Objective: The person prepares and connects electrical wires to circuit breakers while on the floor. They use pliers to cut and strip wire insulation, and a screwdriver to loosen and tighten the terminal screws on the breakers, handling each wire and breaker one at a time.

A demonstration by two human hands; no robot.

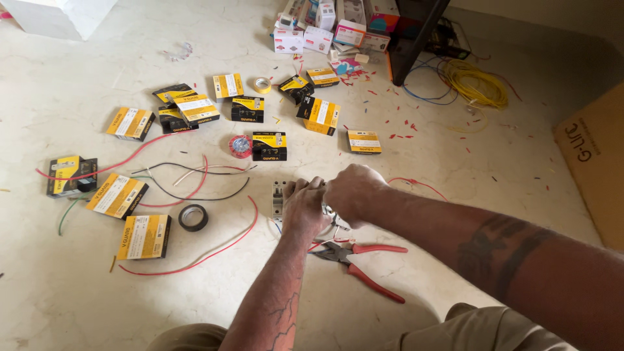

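Item: work at the floor, both hands together near the middle of the pale marble floor (78,292).

Left hand (304,207): fingers curled closed around a white modular circuit-breaker block (278,197), steadying it flat on the floor; only its left edge shows past the knuckles.

Right hand (354,192): closed in a loose fist just right of the left hand, pinching something small at the block's near-right side. What it pinches is hidden; a thin wire seems likely, but I cannot tell.

Handling note: the job looks like fitting a conductor to the block. It would go best with the block pressed firmly down and the wire fed in straight, so no bare strands splay out.

Near the hands: red-handled steel pliers (364,259) lying just nearer, untouched; a black roll of insulating tape (193,217) to the left; loose red, black and white wire lengths (195,179) beyond it; a red tape roll (240,146) farther off.

Containers: yellow-and-black small cardboard boxes (143,237) scattered left and far. All look shut, except one at far left that shows a dark part inside. White and pink cartons (318,36) are stacked at the far side, contents unseen. A coil of yellow cable (478,81) lies far right, with a brown cardboard carton (595,156) at the right edge.
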